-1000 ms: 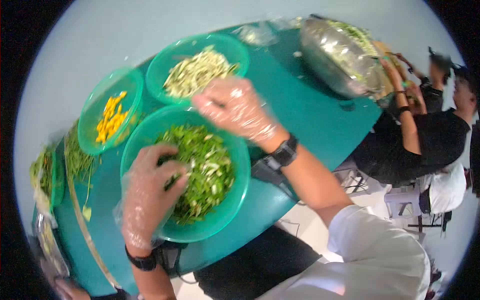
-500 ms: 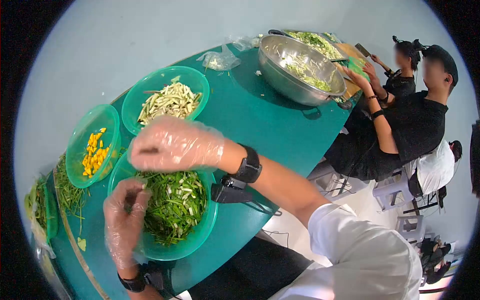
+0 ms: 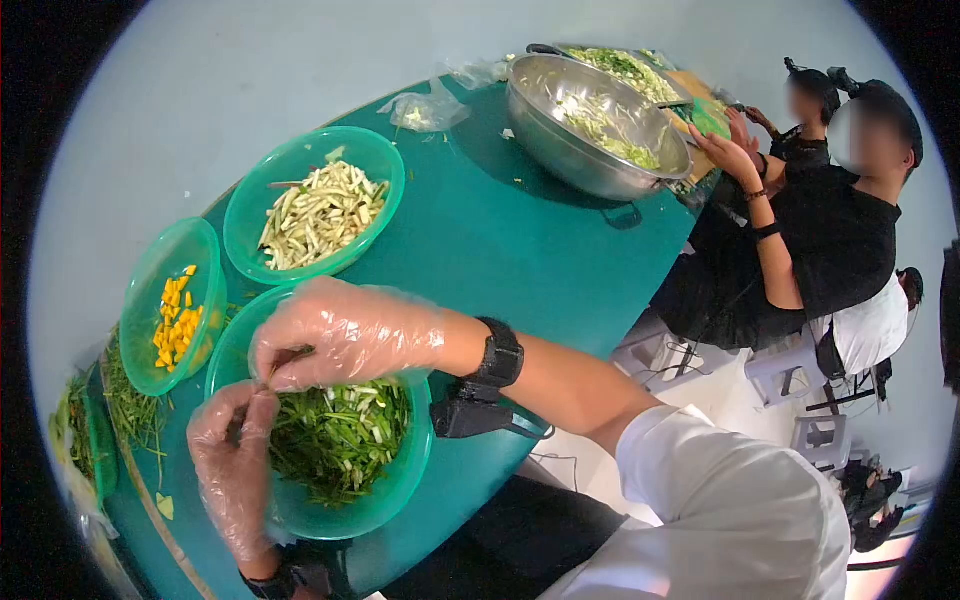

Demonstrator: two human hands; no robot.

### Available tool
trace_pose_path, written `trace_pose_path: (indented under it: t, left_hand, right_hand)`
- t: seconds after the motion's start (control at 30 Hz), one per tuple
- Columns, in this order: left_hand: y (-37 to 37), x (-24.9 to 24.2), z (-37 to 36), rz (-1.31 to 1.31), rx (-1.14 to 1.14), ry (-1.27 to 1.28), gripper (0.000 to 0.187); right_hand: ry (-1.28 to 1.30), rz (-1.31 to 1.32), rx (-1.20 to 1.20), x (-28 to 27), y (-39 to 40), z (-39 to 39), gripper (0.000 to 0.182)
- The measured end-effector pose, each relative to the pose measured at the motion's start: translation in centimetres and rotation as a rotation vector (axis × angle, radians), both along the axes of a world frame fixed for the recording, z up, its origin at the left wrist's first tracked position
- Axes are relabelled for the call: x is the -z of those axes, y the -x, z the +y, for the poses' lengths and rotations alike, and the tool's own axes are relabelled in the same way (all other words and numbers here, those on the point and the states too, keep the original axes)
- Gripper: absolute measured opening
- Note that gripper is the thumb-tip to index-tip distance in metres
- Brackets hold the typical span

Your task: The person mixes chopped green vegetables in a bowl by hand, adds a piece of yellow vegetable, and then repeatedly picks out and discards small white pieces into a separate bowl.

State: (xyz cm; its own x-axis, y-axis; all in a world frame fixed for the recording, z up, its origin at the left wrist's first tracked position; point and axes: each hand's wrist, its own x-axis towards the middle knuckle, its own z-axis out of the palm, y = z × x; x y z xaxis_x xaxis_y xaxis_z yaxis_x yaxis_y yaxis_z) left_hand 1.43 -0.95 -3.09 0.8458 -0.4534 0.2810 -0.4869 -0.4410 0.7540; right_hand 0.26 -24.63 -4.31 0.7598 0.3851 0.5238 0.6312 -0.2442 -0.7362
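My right hand (image 3: 345, 335), in a clear plastic glove, is closed in a pinch above a green bowl (image 3: 420, 440) of cut green stems and leaves (image 3: 345, 435). Against its fingertips are those of my left hand (image 3: 232, 450), also gloved and pinching at the bowl's left side. Whatever is between the fingers is too small to make out. Behind my right hand stands a green bowl (image 3: 392, 160) of pale cut strips (image 3: 325, 215). Left of it, a smaller green bowl (image 3: 205, 245) holds yellow pieces (image 3: 178, 325).
Uncut greens (image 3: 135, 415) lie at the table's left edge. Toward the far end of the green table (image 3: 470, 260) stand a large metal pan (image 3: 590, 180) with shredded greens and a plastic bag (image 3: 430, 108). A co-worker in black (image 3: 820, 240) sits at the right.
My right hand has come down to meet my left hand's fingertips, where a gap was before. My left hand has shifted slightly left, and the whole view has moved a little.
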Motion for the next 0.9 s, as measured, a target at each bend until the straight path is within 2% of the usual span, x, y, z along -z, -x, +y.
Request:
trace_pose_path:
  t: [0.27,0.37,0.43,0.47,0.57,0.73,0.9]
  left_hand:
    - [-0.2,-0.5,0.3,0.089,0.023,0.028,0.010]
    - [-0.5,-0.2,0.2,0.167,0.039,0.143,0.012]
    - [-0.5,-0.3,0.3,0.233,0.001,0.202,0.012]
    - [-0.6,-0.3,0.2,0.266,-0.012,0.237,0.013]
    - [-0.9,-0.4,0.2,0.309,-0.076,0.278,0.012]
    - [-0.8,-0.4,0.2,0.374,0.011,0.343,0.013]
    - [-0.6,0.1,0.2,0.343,0.080,0.352,0.012]
  right_hand:
    - [-0.007,0.001,0.042,-0.5,0.3,0.1,0.012]
    - [0.036,-0.063,0.108,-0.4,-0.1,-0.1,0.012]
    - [-0.022,-0.008,0.157,-0.5,0.1,0.0,0.020]
    - [0.021,0.066,0.165,-0.7,0.2,-0.3,0.015]
    - [0.019,-0.218,0.243,0.3,-0.5,0.1,0.015]
    - [0.070,-0.074,0.253,-1.2,0.7,0.8,0.024]
    - [0.114,-0.082,0.219,-1.0,0.5,0.5,0.019]
